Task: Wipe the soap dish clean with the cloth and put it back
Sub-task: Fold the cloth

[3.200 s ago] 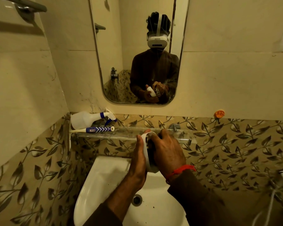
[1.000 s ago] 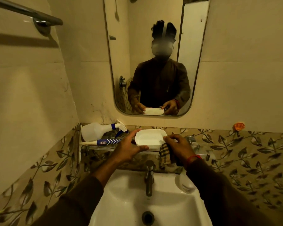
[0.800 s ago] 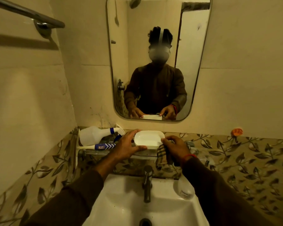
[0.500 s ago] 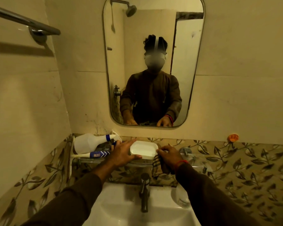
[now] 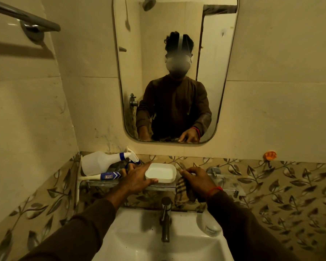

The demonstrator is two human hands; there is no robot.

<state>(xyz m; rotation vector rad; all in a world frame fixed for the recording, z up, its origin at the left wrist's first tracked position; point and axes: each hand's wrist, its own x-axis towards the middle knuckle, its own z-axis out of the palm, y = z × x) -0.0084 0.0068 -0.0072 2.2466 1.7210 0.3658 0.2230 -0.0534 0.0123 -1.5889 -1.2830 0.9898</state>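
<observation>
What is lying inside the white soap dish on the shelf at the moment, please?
Nothing: the soap dish shows a bare white inside. The left hand covers its near left edge, so that corner is hidden.

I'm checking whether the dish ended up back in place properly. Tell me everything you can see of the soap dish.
The soap dish is a white, shallow, rounded-rectangle tray, plastic by its look, empty and upright with its hollow facing up. It sits on the glass shelf above the sink, right of the spray bottle. The left hand holds its left end, thumb along the near rim. The right hand, gripping the checked cloth, is at its right end.
</observation>
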